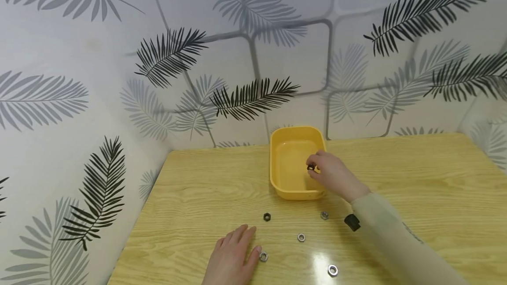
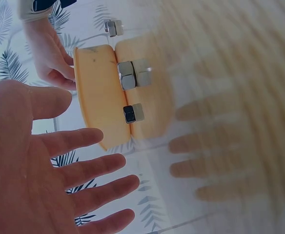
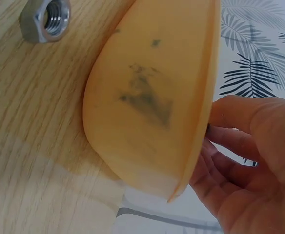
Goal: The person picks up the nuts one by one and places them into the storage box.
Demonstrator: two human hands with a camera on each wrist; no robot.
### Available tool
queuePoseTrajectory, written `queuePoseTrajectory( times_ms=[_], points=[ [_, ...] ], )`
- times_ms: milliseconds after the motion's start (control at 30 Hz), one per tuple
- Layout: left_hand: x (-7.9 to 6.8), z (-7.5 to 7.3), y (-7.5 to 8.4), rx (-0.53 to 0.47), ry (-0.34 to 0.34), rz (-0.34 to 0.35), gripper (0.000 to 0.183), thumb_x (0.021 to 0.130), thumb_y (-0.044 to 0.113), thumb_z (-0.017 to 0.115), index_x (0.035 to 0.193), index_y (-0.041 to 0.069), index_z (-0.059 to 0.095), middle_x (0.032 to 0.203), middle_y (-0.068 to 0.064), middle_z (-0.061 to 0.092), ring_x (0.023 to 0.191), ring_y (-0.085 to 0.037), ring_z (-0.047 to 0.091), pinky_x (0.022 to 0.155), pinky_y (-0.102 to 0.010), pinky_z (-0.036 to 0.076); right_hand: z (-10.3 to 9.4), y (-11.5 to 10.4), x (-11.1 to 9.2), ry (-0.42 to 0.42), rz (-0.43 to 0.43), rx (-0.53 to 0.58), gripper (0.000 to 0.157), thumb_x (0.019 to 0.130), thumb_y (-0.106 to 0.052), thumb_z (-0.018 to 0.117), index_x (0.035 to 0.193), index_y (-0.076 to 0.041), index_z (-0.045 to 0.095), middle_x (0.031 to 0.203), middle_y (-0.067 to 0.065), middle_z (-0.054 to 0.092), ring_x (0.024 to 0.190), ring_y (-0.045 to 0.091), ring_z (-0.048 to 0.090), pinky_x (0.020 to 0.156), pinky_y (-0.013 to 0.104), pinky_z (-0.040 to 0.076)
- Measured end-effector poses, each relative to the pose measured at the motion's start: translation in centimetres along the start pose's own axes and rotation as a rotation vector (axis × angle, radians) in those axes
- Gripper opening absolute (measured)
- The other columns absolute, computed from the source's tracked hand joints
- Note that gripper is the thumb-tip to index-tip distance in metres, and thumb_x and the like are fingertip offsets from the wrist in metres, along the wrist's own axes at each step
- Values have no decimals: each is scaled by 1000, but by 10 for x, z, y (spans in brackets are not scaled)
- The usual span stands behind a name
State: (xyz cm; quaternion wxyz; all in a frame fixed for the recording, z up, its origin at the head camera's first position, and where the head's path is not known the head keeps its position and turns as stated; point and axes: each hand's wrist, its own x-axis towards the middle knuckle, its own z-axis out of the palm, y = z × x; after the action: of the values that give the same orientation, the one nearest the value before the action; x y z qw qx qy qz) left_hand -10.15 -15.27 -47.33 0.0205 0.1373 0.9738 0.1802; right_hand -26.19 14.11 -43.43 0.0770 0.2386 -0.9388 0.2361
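Left hand (image 1: 233, 256) outstretched beside silver nut (image 1: 266, 258), right hand (image 1: 332, 173) pinching dark nut (image 1: 310, 166) over yellow tub (image 1: 289, 166)

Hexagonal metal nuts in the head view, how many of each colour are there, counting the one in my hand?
Dark hexagonal metal nuts: 2, one on the yellowish wood-grain table, one pinched in your right hand
Silver hexagonal metal nuts: 4, all on the table
Total: 6

2 hands (image 1: 231, 256) (image 1: 334, 174), 1 pinching (right).
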Motion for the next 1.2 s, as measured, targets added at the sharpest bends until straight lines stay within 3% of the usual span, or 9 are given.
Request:
queuePoseTrajectory(
  times_ms=[900,1200],
  points=[
    [1,0,-1,-4,-32,-23,46,99,41,55,136,14,56,137,-12,54,122,-35,53,96,-61,40,15,4,17,-176,31,10,13,89,-6,70,101,0,69,90,7,61,80,21,57,76,40,51],
    [0,-1,-1,-2,-40,-24,46,99,41,55,136,14,57,137,-12,54,122,-35,53,95,-58,42,21,5,20,-224,38,-2,10,84,-2,69,94,-3,71,84,4,61,76,19,53,73,38,48]
  ],
)
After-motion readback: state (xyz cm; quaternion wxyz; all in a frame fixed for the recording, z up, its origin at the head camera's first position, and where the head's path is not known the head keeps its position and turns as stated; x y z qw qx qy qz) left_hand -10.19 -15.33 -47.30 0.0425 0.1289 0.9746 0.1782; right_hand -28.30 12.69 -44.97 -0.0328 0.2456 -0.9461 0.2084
